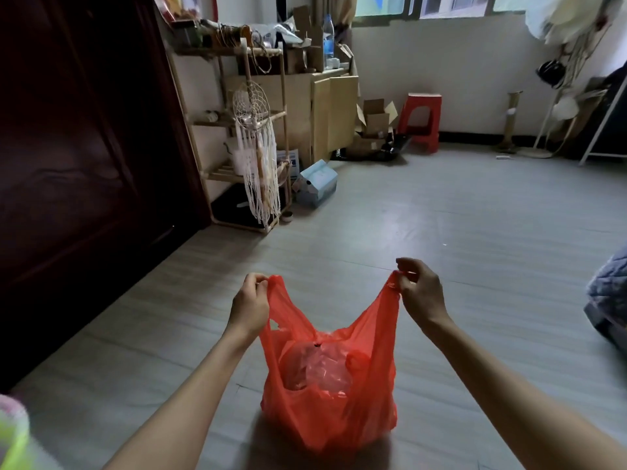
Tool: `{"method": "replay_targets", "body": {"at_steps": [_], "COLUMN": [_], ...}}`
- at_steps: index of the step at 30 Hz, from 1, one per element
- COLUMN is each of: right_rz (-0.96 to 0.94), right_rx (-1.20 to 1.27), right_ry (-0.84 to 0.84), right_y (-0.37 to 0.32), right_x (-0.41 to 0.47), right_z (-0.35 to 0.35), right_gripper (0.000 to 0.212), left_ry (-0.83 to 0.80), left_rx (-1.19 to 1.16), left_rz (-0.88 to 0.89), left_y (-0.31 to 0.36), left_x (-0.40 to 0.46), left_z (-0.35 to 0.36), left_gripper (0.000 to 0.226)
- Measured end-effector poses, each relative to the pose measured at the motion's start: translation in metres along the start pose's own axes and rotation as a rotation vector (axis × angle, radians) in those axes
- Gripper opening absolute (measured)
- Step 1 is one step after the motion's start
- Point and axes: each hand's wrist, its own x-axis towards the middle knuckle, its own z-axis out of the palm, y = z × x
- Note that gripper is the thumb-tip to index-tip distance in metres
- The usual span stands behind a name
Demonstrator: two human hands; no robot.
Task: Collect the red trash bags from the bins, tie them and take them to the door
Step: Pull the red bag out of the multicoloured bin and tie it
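A red trash bag (330, 395) stands on the grey floor in the lower middle of the head view, its mouth open, with crumpled plastic visible inside. My left hand (249, 305) pinches the bag's left handle and pulls it up and to the left. My right hand (420, 293) pinches the right handle and pulls it up and to the right. The two handles are stretched apart and are not knotted. The dark door (78, 164) fills the left side, close beside the bag.
A bamboo shelf (251, 137) with a hanging dreamcatcher stands next to the door, a blue-white box (315, 183) on the floor beside it. Cardboard boxes and a red stool (422, 122) sit by the far wall. Grey bedding (610, 300) lies at the right edge.
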Motion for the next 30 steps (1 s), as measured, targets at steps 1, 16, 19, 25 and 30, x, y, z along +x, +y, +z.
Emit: {"method": "replay_targets", "body": {"at_steps": [1, 16, 19, 25, 30], "right_rz": [-0.006, -0.175, -0.185, -0.251, -0.311], "right_rx": [0.055, 0.062, 0.027, -0.217, -0.44], "right_ry": [-0.038, -0.244, -0.224, -0.39, -0.737], "right_y": [0.0, 0.101, 0.111, 0.135, 0.143], "right_x": [0.008, -0.056, -0.076, -0.102, -0.095], "right_z": [0.005, -0.007, -0.011, -0.025, -0.02], "right_gripper": [0.036, 0.111, 0.081, 0.051, 0.085], "left_ry": [0.002, -0.118, -0.005, -0.072, -0.255], "left_rx": [-0.083, 0.014, 0.211, 0.27, 0.26], "left_rz": [-0.038, 0.161, 0.108, 0.029, -0.189], "left_y": [0.003, -0.094, -0.104, -0.115, -0.118], "left_x": [0.008, -0.058, -0.068, -0.078, -0.063], "left_z": [0.003, 0.026, 0.028, 0.019, 0.007], "left_gripper": [0.02, 0.086, 0.048, 0.052, 0.025]}}
